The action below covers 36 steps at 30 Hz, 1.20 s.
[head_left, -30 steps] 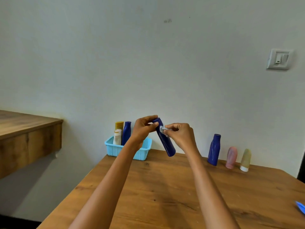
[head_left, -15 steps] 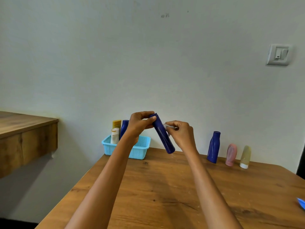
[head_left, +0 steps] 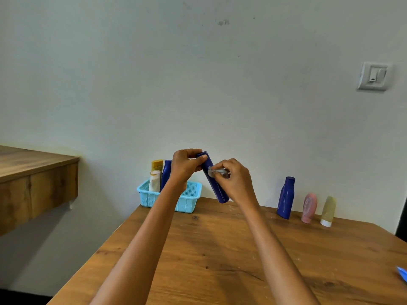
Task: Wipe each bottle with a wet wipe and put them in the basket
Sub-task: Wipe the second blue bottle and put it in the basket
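Both hands work mid-air above the wooden surface: left hand grips the tilted dark blue cylindrical bottle, right hand pinches a crumpled wet wipe against it. Light blue plastic basket, far left, holds 3 bottles; 3 wait far right.

I see a white wall switch at upper right, a wooden shelf on my left, and a small blue scrap at the wooden table's right edge.

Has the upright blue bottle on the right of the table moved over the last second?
No. The upright blue bottle stands in the same spot as before, just left of the pink bottle; only the camera shifted.
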### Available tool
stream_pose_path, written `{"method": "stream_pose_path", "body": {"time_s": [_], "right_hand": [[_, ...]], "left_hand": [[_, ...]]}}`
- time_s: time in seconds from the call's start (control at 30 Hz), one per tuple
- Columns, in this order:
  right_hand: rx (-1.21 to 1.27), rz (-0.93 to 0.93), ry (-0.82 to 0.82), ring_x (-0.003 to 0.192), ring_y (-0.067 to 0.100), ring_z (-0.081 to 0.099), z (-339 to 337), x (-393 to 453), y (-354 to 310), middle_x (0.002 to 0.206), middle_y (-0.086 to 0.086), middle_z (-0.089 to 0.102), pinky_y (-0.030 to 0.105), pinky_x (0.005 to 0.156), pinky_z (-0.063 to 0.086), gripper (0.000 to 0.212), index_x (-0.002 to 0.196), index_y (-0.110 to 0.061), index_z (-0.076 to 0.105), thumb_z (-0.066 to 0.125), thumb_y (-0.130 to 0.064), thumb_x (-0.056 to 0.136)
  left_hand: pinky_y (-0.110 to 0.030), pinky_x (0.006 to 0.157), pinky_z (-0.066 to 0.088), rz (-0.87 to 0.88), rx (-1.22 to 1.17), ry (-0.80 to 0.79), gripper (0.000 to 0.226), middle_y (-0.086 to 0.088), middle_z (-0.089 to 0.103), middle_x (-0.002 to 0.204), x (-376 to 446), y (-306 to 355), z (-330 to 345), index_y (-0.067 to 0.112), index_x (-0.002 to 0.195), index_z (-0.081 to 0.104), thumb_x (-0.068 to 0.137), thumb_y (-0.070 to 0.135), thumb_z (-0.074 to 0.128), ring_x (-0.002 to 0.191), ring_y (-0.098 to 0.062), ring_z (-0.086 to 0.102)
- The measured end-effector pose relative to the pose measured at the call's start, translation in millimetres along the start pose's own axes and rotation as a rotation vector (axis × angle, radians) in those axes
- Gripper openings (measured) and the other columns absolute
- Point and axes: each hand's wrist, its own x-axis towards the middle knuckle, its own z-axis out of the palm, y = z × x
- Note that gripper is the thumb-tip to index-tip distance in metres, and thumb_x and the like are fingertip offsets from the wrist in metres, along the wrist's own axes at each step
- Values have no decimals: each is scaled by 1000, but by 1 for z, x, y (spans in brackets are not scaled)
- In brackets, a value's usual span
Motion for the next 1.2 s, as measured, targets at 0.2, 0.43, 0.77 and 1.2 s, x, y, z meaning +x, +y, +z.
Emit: {"method": "stream_pose_path", "body": {"time_s": [0.2, 0.43, 0.77, 1.2], "right_hand": [[-227, -228, -2, 79, 6, 53, 9, -9, 3, 93, -2, 59, 8, 62, 40, 13, 94, -15, 69, 70, -19, 82], [217, 134, 81, 82, -4, 59, -3, -9, 22, 92, -7, 66, 10, 66, 46, 10, 89, -21, 65, 64, -12, 85], [356, 175, 62, 81, -2, 61, -15, -10, 25, 86, -19, 66, 7, 59, 46, 9, 90, -24, 66, 70, -26, 82], [454, 177, 42, 84, -3, 63, -13, -5, 17, 88, -19, 68, 9, 61, 48, 12, 89, -31, 69, 71, -23, 81]], "left_hand": [[-27, 76, 57, 19, 13, -3, 33, -10, 67, 98, -2, -1, 0, 2, 114, 62, 82, 8, 69, 88, -21, 68], [-27, 79, 57, 20, 8, -195, 31, -12, 66, 109, -6, 1, 0, 5, 117, 60, 86, 6, 63, 92, -21, 68], [-29, 84, 56, 78, -58, -239, 32, -9, 66, 110, -8, 4, 0, 8, 121, 58, 90, 3, 57, 98, -19, 66], [-29, 85, 55, 109, 16, -211, 33, -12, 65, 112, -13, 2, 6, 5, 123, 57, 89, 2, 57, 99, -20, 65]]}}
